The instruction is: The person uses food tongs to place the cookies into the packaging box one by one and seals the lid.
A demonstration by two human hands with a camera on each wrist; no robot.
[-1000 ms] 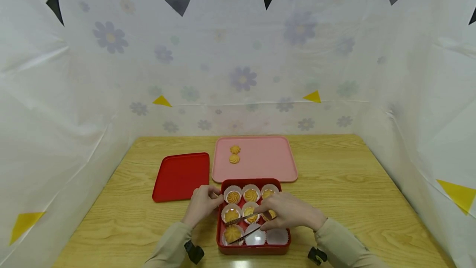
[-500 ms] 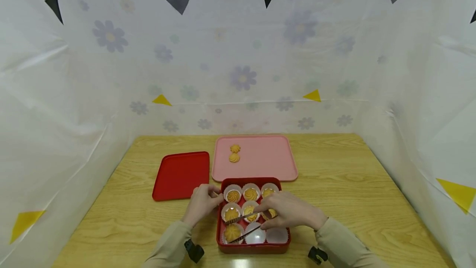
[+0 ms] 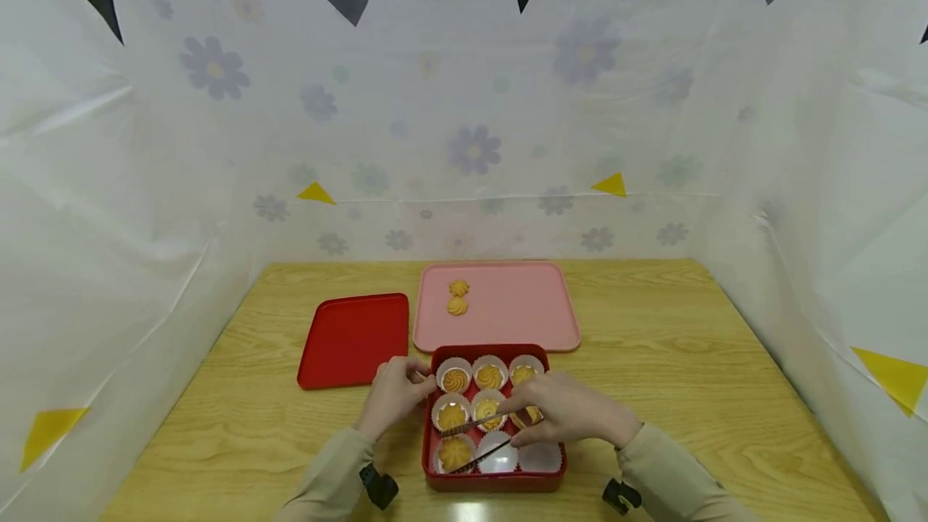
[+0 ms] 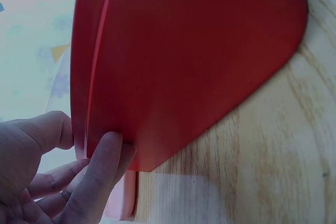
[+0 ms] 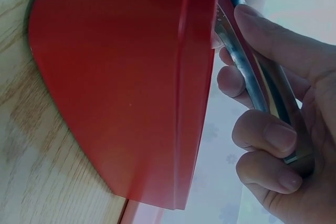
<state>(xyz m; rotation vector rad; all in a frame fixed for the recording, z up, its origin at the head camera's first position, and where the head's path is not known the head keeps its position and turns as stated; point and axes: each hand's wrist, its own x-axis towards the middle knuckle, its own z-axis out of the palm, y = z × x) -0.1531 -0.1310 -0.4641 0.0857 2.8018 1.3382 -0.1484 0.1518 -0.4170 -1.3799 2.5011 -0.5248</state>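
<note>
The right hand (image 3: pixel 573 413) grips tongs (image 3: pixel 471 425), their tips either side of a cookie (image 3: pixel 456 452) in the near-left paper cup (image 3: pixel 439 464) of the red box (image 3: pixel 495 484), while the left hand (image 3: pixel 395 395) pinches the box's left rim. The step looks like settling that cookie — contact I cannot tell — and the next move probably calls for easing the tips clear.

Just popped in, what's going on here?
A person holds tongs in the right hand, their tips either side of a cookie in the front-left paper cup of a red box. The left hand grips the box's left rim. Seven cups hold cookies, two front cups have none, and two more cookies lie on a pink tray behind.
</note>
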